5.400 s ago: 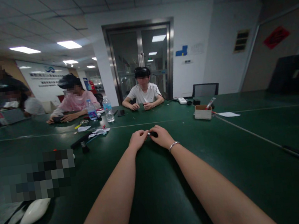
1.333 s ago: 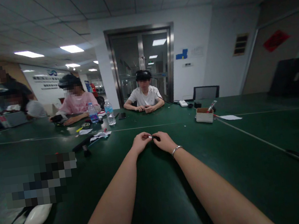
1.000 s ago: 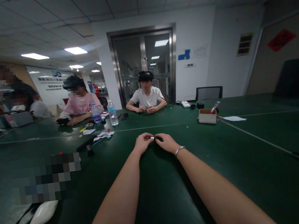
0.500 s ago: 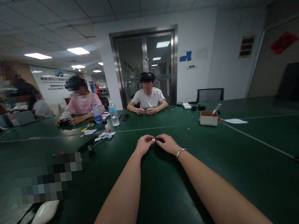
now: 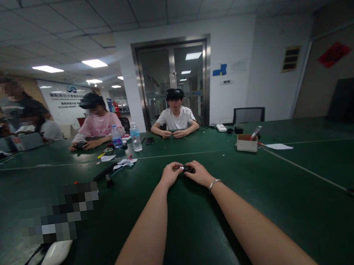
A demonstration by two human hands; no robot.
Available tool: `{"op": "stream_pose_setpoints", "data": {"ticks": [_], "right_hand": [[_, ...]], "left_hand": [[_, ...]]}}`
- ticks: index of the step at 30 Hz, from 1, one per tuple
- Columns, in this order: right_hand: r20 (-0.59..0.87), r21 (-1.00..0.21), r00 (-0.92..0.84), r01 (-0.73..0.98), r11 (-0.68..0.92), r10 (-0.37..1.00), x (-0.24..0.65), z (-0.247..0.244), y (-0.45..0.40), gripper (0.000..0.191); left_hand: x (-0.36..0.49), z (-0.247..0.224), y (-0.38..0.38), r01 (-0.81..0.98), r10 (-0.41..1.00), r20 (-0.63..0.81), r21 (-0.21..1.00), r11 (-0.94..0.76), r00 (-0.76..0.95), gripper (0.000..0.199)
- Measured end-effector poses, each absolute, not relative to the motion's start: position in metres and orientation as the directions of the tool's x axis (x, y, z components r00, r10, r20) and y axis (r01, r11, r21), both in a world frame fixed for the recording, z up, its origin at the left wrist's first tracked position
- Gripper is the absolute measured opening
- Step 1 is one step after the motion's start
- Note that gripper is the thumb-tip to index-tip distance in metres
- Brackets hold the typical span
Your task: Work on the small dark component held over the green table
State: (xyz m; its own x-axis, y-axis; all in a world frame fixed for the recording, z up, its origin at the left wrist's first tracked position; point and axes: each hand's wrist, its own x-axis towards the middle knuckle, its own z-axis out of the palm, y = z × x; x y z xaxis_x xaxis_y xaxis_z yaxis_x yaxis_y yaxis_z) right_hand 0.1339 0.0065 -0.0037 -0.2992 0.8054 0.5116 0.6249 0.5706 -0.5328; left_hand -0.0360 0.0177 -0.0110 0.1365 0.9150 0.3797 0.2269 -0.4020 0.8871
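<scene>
Over the green table (image 5: 190,235), my two hands meet on a small black object with a shiny silver end (image 5: 187,169); it is too small to tell its kind. My left hand (image 5: 171,175) pinches it at the silver end, fingertips closed. The black part lies in the closed fingers of my right hand (image 5: 201,174), which partly cover it. A silver bracelet (image 5: 215,185) circles my right wrist.
On the left lie a white object (image 5: 56,255) with black straps, crumpled paper (image 5: 125,162) and two water bottles (image 5: 136,137). A box (image 5: 246,143) and a paper sheet (image 5: 279,147) lie right. People sit across the table, one person (image 5: 177,119) directly opposite.
More of the black object now shows between my hands, angled down toward my right palm. My right fingers have shifted on it. The whole view has dropped slightly.
</scene>
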Motion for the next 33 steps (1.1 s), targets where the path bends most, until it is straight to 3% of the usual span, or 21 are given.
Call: {"op": "stream_pose_setpoints", "data": {"ticks": [3,7,12,15,20,24,29,33], "right_hand": [[0.487,-0.551,-0.291,0.629,0.549,0.823,0.134,-0.006,0.0083,0.016],[0.503,-0.586,-0.27,0.592,0.553,0.821,0.1343,-0.0076,0.0099,0.03],[0.487,-0.593,-0.27,0.596,0.542,0.83,0.1354,-0.0075,0.0098,0.013],[0.499,-0.613,-0.249,0.576,0.541,0.83,0.1361,-0.0085,0.0101,0.031],[0.472,-0.625,-0.257,0.577,0.526,0.843,0.1367,-0.0091,0.0099,0.012],[0.478,-0.662,-0.23,0.539,0.52,0.848,0.138,-0.01,0.0102,0.033],[0.452,-0.678,-0.24,0.533,0.506,0.859,0.1391,-0.0087,0.0096,0.012],[0.442,-0.703,-0.226,0.514,0.491,0.868,0.1377,-0.0044,0.0053,0.029]], "left_hand": [[-0.0366,-0.0107,0.0172,0.237,0.916,0.375,0.885,-0.4,0.143,0.019],[-0.0367,-0.0101,0.0156,0.246,0.91,0.387,0.877,-0.412,0.146,0.018],[-0.0359,-0.0078,0.0124,0.24,0.913,0.38,0.882,-0.406,0.146,0.018],[-0.036,-0.0074,0.0121,0.243,0.917,0.373,0.885,-0.398,0.145,0.018],[-0.0366,-0.0081,0.0131,0.245,0.916,0.368,0.884,-0.398,0.16,0.019],[-0.0371,-0.0076,0.0135,0.247,0.92,0.358,0.888,-0.388,0.159,0.019],[-0.0377,-0.0077,0.0141,0.234,0.921,0.354,0.893,-0.385,0.163,0.02],[-0.0376,-0.0083,0.0142,0.219,0.923,0.351,0.899,-0.379,0.156,0.02]]}}
